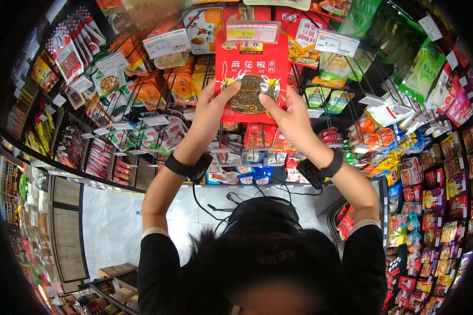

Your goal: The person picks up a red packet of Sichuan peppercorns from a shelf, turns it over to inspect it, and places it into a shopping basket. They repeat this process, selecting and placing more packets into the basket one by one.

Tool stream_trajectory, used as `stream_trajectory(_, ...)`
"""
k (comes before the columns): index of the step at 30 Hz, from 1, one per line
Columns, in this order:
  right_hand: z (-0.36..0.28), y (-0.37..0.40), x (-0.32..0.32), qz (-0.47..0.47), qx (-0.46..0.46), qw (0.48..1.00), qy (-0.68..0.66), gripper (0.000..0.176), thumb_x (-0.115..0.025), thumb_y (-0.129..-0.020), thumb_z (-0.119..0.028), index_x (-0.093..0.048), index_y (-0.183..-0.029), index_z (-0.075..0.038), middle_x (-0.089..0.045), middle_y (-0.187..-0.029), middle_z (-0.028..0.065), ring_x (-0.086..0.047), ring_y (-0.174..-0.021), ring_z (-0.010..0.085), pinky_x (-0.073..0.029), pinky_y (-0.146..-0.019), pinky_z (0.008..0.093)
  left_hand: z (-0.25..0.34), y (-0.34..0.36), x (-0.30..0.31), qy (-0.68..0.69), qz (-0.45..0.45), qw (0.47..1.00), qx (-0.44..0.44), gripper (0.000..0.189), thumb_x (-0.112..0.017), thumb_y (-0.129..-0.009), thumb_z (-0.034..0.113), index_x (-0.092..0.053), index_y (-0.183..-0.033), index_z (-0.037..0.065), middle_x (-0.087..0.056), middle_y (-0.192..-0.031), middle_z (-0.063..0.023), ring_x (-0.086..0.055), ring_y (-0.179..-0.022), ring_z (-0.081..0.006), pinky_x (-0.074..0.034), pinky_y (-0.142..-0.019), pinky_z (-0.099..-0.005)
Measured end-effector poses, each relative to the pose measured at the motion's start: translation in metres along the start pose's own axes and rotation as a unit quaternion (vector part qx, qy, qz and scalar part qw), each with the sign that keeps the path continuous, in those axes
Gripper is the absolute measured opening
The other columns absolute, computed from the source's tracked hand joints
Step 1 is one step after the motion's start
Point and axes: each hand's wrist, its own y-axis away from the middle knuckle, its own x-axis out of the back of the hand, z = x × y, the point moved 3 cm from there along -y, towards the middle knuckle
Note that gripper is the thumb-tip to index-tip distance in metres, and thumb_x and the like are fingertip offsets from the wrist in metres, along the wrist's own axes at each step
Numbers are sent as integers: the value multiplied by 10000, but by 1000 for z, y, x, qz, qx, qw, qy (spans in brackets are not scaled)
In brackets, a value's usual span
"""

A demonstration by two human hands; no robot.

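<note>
Black racks (372, 84) of packets surround you. Centred ahead, a red packet stands upright, its top behind a price tag (247, 33). Left hand (211, 107) and right hand (294, 114) pinch its sides, thumbs in front, fingers curled behind. It looks like a holding step, calling for even grip; printed peppercorns show, real contents hidden.

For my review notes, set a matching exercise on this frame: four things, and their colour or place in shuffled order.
1. Held packet
2. Sleeves
3. Floor
4. Left hand

A. Pale grey, tiled
B. At the packet's left side, thumb over its front
C. Mostly red, with white lettering on its front
D. Black, on both arms

Pairs: 1-C, 2-D, 3-A, 4-B
</note>
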Motion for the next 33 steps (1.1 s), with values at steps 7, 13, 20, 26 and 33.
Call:
stream_trajectory(7,-11,17,-5,4,-12,1000,-22,256,-575,-851,-52,-502,-1088,13,-608,-1004,57,-540,-903,71,-443,-790,246,5,15,-4,-22,-1,1000,-14,235,-557,-863,107,-528,-1073,4,-620,-988,-57,-586,-864,-92,-469,-749,-233)
stream_trajectory(13,-13,39,-4,15,-27,1000,-7,249,-580,-848,-53,-503,-1076,10,-612,-975,53,-545,-863,60,-460,-712,224,4,36,-11,-42,1,999,-9,232,-563,-865,116,-538,-1071,13,-622,-984,-44,-586,-846,-82,-464,-748,-226)
stream_trajectory(20,5,65,3,18,12,998,64,256,-622,-824,-88,-517,-1033,15,-649,-856,74,-575,-719,59,-464,-582,224,-19,57,-5,-65,-20,998,-14,251,-563,-873,98,-536,-1106,8,-613,-1017,-37,-561,-875,-68,-452,-767,-220)
stream_trajectory(26,22,88,11,19,13,984,175,231,-650,-797,-114,-558,-976,1,-643,-775,95,-596,-635,120,-453,-554,258,-42,73,2,-142,-21,990,-16,226,-556,-880,99,-551,-1077,-11,-618,-956,-25,-541,-825,-50,-441,-719,-206)
stream_trajectory(33,51,124,29,-15,-79,983,168,234,-666,-788,-138,-587,-958,1,-627,-756,101,-585,-592,125,-456,-550,275,-79,99,12,-242,-40,969,36,226,-608,-849,133,-582,-1013,-21,-641,-844,-34,-557,-714,-62,-462,-637,-215)
